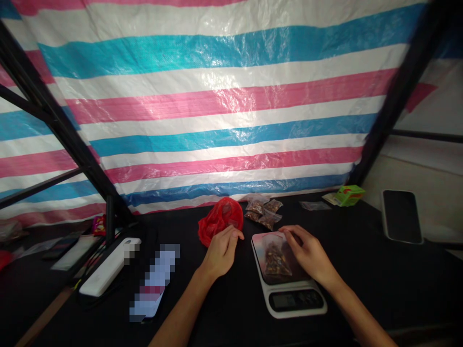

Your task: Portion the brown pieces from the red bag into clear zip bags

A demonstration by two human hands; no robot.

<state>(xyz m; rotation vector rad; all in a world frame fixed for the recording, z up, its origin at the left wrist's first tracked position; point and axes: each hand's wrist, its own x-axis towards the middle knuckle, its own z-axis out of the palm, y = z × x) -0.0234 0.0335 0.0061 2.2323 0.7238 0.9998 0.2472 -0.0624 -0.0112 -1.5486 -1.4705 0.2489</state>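
Note:
A small clear zip bag [277,259] with brown bits in its lower part lies on the kitchen scale [295,285], which has a white body and a dark display. My right hand [307,253] reaches over the scale from the right, thumb and forefinger pinched at the bag's top corner. To the left, my left hand [221,253] is closed just in front of a crumpled red plastic bag [219,219]; its fingers hide whatever they may hold. Several filled zip bags [265,212] lie in a heap behind the scale.
A green box [349,195] and a flat clear bag [314,206] lie at the back right, near a dark-screened phone [401,217]. On the left are a white power strip [108,267] and a blurred-out phone [155,284]. Striped sheeting [224,106] hangs behind, between dark frame bars.

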